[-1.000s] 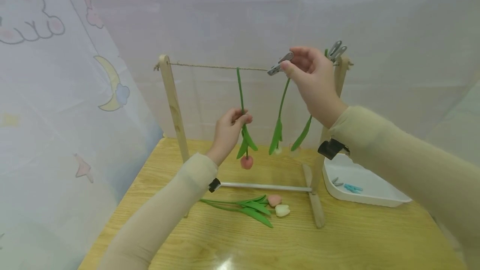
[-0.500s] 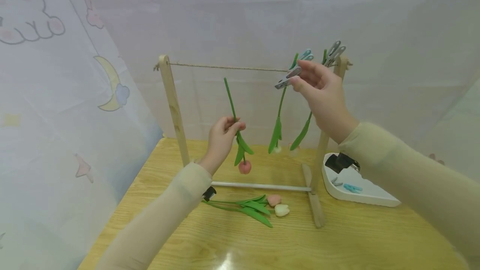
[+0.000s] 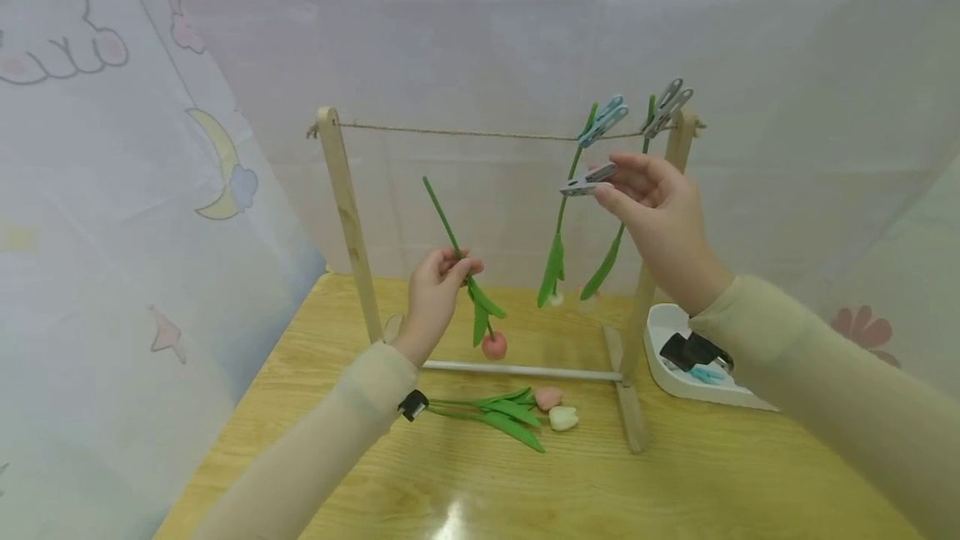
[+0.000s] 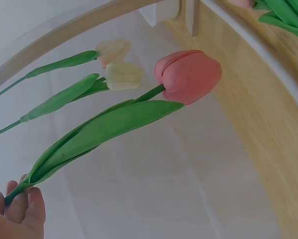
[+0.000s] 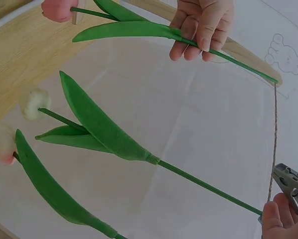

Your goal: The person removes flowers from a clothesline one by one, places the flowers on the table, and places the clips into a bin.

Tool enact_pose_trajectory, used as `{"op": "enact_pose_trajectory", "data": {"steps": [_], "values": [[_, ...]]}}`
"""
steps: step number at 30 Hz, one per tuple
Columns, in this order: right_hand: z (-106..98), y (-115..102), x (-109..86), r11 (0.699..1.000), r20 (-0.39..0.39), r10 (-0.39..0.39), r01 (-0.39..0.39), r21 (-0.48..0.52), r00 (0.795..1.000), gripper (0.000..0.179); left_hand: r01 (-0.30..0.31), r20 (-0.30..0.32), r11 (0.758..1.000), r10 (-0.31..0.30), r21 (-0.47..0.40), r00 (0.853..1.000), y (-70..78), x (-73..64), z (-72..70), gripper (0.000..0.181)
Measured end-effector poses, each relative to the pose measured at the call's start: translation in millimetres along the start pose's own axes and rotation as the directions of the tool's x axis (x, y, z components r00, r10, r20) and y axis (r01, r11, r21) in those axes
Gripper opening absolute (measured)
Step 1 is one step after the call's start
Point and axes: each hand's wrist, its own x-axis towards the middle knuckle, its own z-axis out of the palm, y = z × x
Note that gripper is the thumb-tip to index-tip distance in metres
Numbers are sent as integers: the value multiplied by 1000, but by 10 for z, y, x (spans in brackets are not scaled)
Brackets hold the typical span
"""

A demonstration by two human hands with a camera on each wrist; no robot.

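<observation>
Lying on the wood-grain table [image 3: 540,494] before you are loose tulips [image 3: 513,430]; above, your left hand [image 3: 435,298] pinches a pink tulip [image 3: 487,298], bloom down, by its stem, your right hand [image 3: 663,215] a grey clothespin [image 3: 587,187], both apart from the twine [image 3: 457,132]; behind hangs a wrinkled pale backdrop [image 3: 465,48].

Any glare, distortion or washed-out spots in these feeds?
Head view: bright glare low in frame on the table; left wrist view: dim, the white rod appears bowed, the pink tulip fairly clear; right wrist view: also dim, the lower pale blossom looks washed out.
</observation>
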Motion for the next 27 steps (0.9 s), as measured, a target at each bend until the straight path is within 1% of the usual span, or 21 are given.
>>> {"op": "enact_pose_trajectory", "data": {"steps": [3, 5, 9, 13, 17, 22, 27], "values": [[-21, 45, -50, 997, -10, -31, 32, 71, 999, 30, 5, 0, 1000, -5, -24, 1000, -9, -37, -17, 23], [-39, 78, -85, 989, -20, -45, 47, 138, 999, 29, 4, -5, 1000, -5, -30, 1000, -14, -64, -27, 22], [-87, 131, -153, 974, -25, -42, 46, 221, 999, 28, 28, -40, 998, -31, -63, 999, -48, -109, -45, 20], [-149, 166, -209, 974, -16, -23, 26, 225, 1000, 29, 46, -95, 993, -56, -110, 994, -96, -143, -58, 19], [-212, 198, -265, 977, -16, 1, 2, 212, 1000, 30, 39, -136, 988, -60, -152, 989, -162, -161, -76, 17], [-270, 237, -323, 973, -38, 11, -2, 231, 999, 28, 46, -153, 981, -76, -190, 985, -231, -198, -100, 16], [-323, 286, -377, 968, -51, 16, -3, 251, 999, 27, 85, -163, 976, -119, -200, 979, -312, -244, -107, 17]]}}
